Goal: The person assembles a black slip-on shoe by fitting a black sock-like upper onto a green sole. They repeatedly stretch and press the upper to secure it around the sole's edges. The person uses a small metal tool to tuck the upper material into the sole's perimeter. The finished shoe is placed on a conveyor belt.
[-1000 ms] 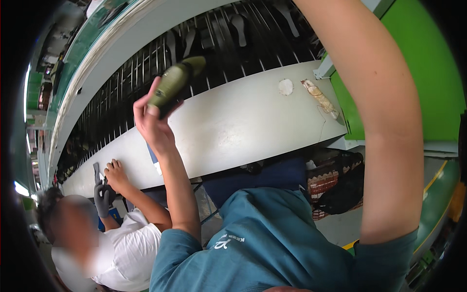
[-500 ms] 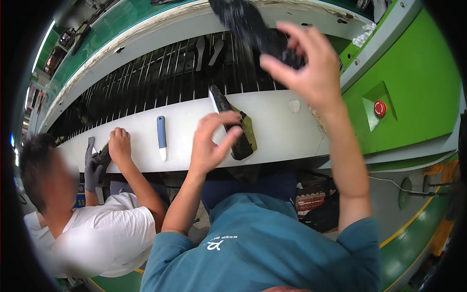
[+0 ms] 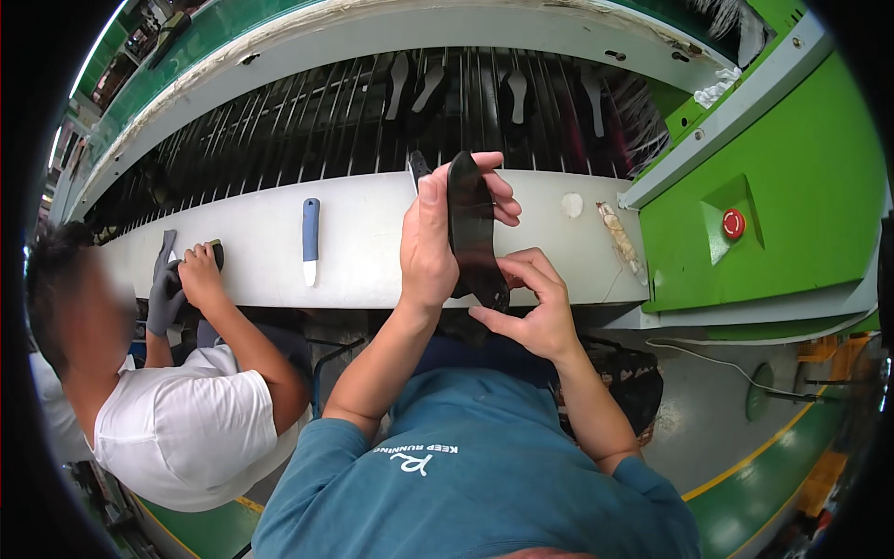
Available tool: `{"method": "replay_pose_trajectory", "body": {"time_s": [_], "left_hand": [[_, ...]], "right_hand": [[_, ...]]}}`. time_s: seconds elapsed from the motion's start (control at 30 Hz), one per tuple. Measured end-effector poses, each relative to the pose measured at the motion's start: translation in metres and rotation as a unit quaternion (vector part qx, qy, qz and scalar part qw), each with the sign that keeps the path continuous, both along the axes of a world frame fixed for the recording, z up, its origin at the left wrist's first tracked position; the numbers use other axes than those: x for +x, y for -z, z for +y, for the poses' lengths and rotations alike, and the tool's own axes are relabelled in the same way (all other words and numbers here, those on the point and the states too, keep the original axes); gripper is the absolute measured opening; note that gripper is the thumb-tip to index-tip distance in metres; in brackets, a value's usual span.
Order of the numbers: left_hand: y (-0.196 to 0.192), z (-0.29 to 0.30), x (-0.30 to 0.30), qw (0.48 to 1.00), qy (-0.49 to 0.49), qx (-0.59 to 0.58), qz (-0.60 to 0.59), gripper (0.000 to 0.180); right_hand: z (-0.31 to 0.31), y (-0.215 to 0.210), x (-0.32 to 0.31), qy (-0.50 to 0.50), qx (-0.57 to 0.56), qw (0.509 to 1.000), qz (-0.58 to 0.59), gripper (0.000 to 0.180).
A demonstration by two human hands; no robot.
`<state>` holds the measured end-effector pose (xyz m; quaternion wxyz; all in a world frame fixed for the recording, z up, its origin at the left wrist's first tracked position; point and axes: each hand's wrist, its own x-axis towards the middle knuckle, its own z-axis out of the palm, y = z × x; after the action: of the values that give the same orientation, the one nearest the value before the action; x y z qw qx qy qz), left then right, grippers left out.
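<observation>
Over the front of the white worktable (image 3: 372, 265), my left hand (image 3: 431, 247) grips a dark, glossy shoe sole (image 3: 471, 219). The sole stands lengthwise, its broad face turned up; my left thumb lies along its left side and the fingertips show past its right edge. My right hand (image 3: 540, 312) has thumb and forefinger at the sole's lower end, closed about it. Partly hidden behind my left hand, the tip of another black shoe part (image 3: 419, 166) rests on the table. A blue-handled knife (image 3: 310, 233) with a white blade lies left of my left hand.
Beyond the table runs a rack of metal rollers (image 3: 345, 121) bearing several dark sole-shaped pieces (image 3: 518, 96). A green machine housing with a red stop button (image 3: 734, 223) borders the right. At left a co-worker (image 3: 196, 410), one hand gloved, handles a dark item.
My right hand has come back from over the rollers, where a blurred dark thing was beside it, to the sole. My left hand, open before above the shoe parts, now grips the sole.
</observation>
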<state>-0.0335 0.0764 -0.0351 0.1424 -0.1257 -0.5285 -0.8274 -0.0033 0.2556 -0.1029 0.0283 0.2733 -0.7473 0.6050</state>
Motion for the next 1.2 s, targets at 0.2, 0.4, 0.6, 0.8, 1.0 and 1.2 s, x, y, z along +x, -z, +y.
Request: {"method": "replay_pose_trajectory", "body": {"time_s": [0.2,0.4,0.6,0.8,1.0,1.2], "left_hand": [[-0.001,-0.004,0.009,0.998,0.022,0.007,0.061,0.085],[-0.002,-0.01,0.01,0.991,0.035,0.128,-0.005,0.083],[0.011,-0.021,-0.001,0.952,0.146,0.266,0.044,0.077],[0.011,-0.009,-0.009,0.997,0.058,0.053,-0.02,0.085],[0.085,-0.122,-0.087,0.834,-0.249,-0.489,-0.058,0.065],[0.138,-0.136,-0.106,0.832,-0.19,-0.509,-0.116,0.063]], "right_hand": [[-0.006,-0.007,0.004,0.007,0.002,1.0,0.026,0.064],[-0.013,-0.012,0.013,0.027,0.024,0.997,0.066,0.066],[-0.024,-0.02,0.014,0.041,0.035,0.995,0.089,0.073],[-0.036,-0.021,0.001,0.055,-0.089,0.995,0.001,0.094],[-0.007,-0.03,-0.013,-0.082,-0.331,0.883,-0.323,0.053],[0.007,-0.016,-0.022,-0.133,-0.411,0.834,-0.344,0.068]]}}
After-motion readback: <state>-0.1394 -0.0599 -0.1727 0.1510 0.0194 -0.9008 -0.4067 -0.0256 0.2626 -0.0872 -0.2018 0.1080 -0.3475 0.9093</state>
